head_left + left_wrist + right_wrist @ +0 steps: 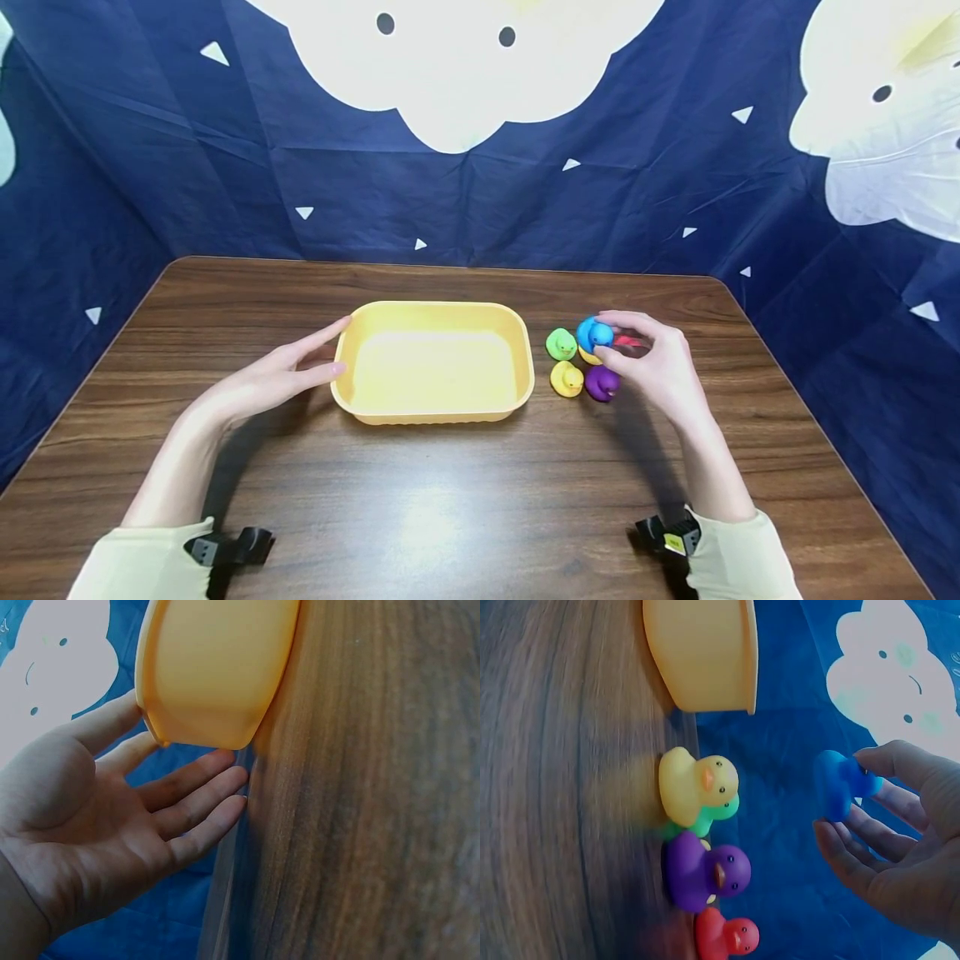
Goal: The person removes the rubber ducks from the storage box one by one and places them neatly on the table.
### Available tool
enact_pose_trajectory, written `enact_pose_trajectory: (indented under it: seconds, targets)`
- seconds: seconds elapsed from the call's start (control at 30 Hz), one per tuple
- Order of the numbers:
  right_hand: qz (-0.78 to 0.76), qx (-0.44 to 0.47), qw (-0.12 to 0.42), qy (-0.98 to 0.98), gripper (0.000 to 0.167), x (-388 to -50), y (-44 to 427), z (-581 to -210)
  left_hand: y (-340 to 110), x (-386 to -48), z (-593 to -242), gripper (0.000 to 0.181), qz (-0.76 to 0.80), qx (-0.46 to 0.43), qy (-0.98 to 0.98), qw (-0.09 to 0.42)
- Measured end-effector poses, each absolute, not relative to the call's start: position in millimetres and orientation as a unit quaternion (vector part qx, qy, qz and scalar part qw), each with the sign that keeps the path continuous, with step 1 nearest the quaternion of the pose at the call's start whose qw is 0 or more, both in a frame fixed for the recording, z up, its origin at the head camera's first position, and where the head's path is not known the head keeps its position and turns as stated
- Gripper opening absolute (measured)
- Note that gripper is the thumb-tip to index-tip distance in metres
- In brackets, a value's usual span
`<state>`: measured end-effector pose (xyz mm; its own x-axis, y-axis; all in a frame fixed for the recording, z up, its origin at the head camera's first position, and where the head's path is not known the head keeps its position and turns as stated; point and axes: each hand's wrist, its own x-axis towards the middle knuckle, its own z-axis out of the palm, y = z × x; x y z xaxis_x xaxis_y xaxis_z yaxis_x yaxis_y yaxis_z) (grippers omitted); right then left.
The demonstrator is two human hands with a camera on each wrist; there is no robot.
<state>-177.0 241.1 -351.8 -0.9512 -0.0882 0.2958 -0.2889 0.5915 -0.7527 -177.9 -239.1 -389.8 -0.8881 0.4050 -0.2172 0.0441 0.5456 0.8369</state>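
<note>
My right hand [663, 367] pinches a blue rubber duck [595, 332] between thumb and fingers, lifted above the table in the right wrist view [844, 786]. Below and around it stand a green duck [560, 344], a yellow duck [566, 379], a purple duck [602, 383] and a red duck [628, 341], which the hand partly hides. Another yellow duck [589, 357] shows only in part under the blue one. My left hand [262, 379], fingers extended, touches the left rim of a yellow plastic basin [432, 418]. In the left wrist view, thumb and index finger meet the basin's edge [154, 727].
A brown wooden table [420, 508] carries everything, its far edge running behind the basin. Dark blue cloth [360, 192] with white clouds hangs at the back and sides. The ducks stand just right of the basin.
</note>
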Motion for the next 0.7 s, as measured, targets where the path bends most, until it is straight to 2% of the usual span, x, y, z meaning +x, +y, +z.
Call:
enact_pose_trajectory:
  seconds: [0.7]
  targets:
    - [0.439,0.093,0.089,-0.889,0.039,-168,271,-353,-239,-178,-391,0.073,0.457,0.126,0.859,0.195]
